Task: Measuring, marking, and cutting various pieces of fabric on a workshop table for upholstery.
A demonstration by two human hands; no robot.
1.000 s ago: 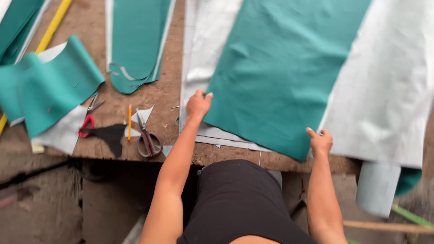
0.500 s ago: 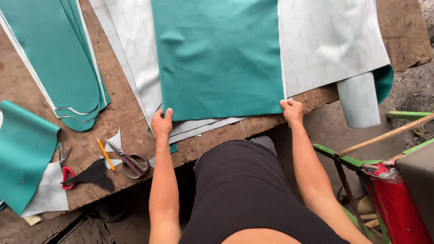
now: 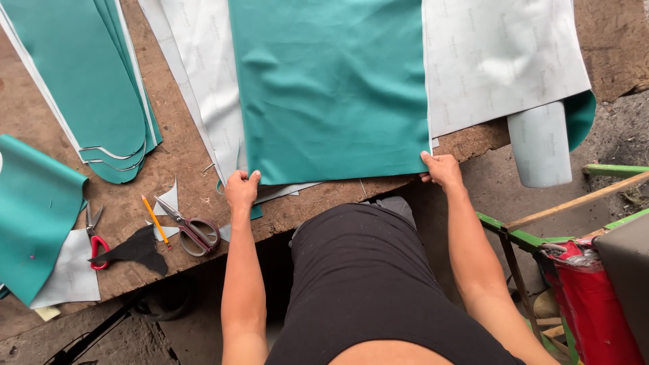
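Worn brown wooden table (image 3: 182,152), scuffed top, w/ rough dirt/concrete ground below and to the right.

Large teal fabric sheet (image 3: 331,88) lies flat on the table, long axis running away from the person, near edge along the table's front edge. It sits on pale grey backing sheets (image 3: 500,61) that stick out on both sides; the right part curls into a roll hanging over the table edge.

Left hand (image 3: 241,190) pinches the teal sheet's near-left corner, fingers curled on it. Right hand (image 3: 441,169) grips the near-right corner, thumb on top.

Left of the sheet: stack of teal cut pieces w/ rounded ends (image 3: 88,81), pointing toward the person. Further left, a folded teal piece (image 3: 34,216) over grey backing. Near the left hand: big metal scissors (image 3: 188,228), yellow pencil (image 3: 155,220), black scrap (image 3: 135,249), small red-handled snips (image 3: 94,236). None lie on the sheet.

Right, off the table: green-painted frame (image 3: 520,238), red container (image 3: 595,304), wooden stick (image 3: 574,201).
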